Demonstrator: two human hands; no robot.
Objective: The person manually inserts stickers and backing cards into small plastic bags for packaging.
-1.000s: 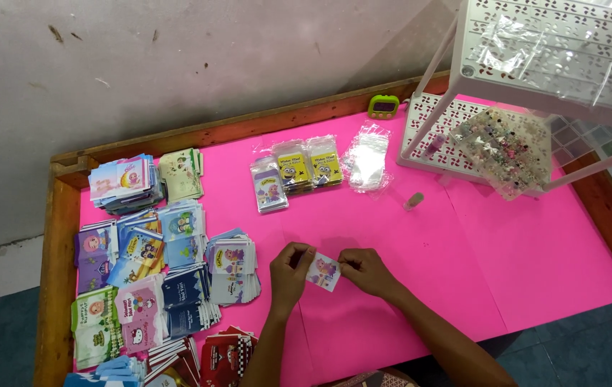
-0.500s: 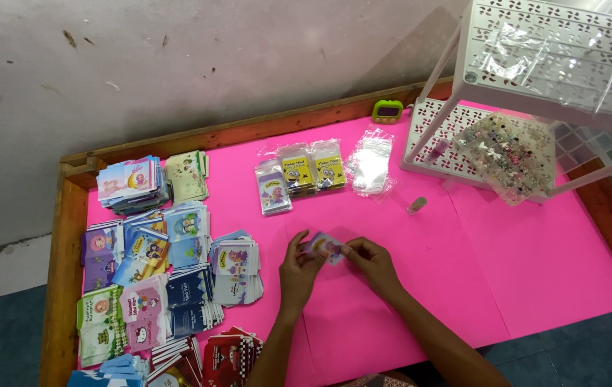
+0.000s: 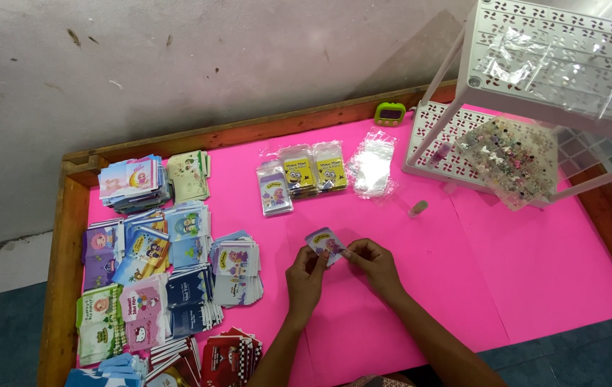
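Both hands, the left hand and the right hand, pinch one small card just above the pink tabletop, near piles of cards.

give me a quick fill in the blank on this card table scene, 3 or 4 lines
1. Both hands, the left hand and the right hand, hold one small ____ between them.
2. The table is covered with a sheet coloured ____.
3. The stacks of printed cards lie on the person's ____ side.
4. The small green timer sits by the table's far wooden ____.

Missing words: card; pink; left; rim
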